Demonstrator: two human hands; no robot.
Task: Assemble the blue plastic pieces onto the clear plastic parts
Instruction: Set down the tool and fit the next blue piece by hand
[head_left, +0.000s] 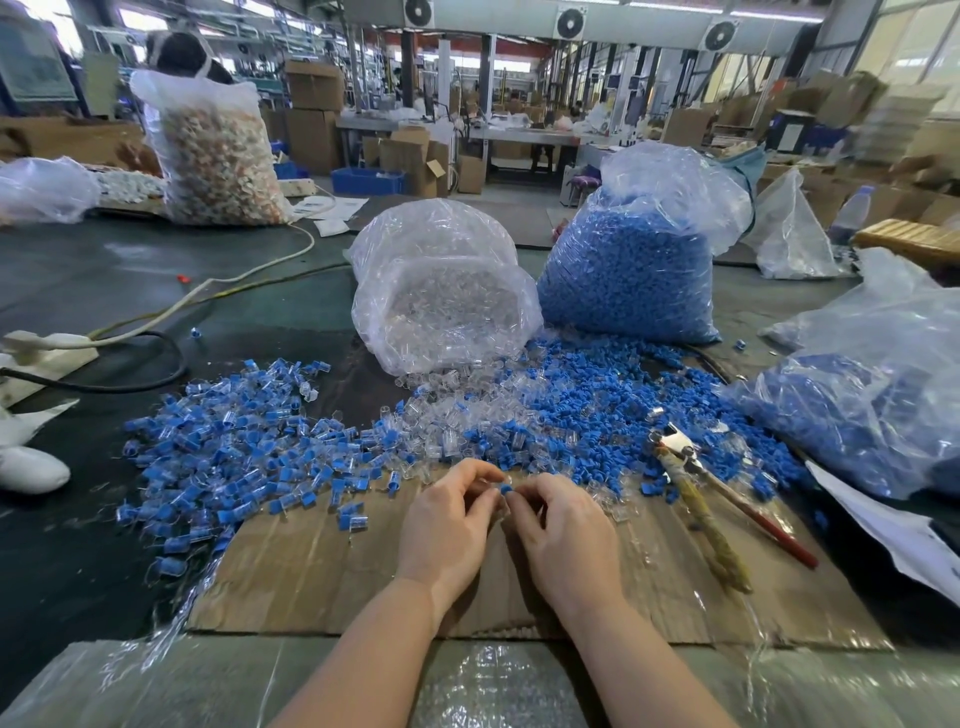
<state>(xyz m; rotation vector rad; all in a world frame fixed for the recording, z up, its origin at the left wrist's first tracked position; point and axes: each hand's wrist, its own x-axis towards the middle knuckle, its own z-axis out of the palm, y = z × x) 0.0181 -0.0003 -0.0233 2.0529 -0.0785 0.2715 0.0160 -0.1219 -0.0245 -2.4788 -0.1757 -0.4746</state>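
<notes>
Both hands meet over a brown cardboard sheet (322, 571) at the table's near edge. My right hand (563, 530) pinches a small blue plastic piece (506, 488) at its fingertips. My left hand (447, 525) has its fingers curled against the same spot, apparently around a clear plastic part that is mostly hidden. To the left lies a heap of joined blue-and-clear pieces (234, 447). Loose clear parts (436, 421) lie just beyond my hands, and loose blue pieces (613, 410) spread out to the right.
A bag of clear parts (441, 291) and a bag of blue pieces (634, 265) stand behind the piles; another bag of blue pieces (872, 410) lies at the right. Pliers (701, 499) rest on the cardboard at the right. Cables (156, 317) cross the left of the table.
</notes>
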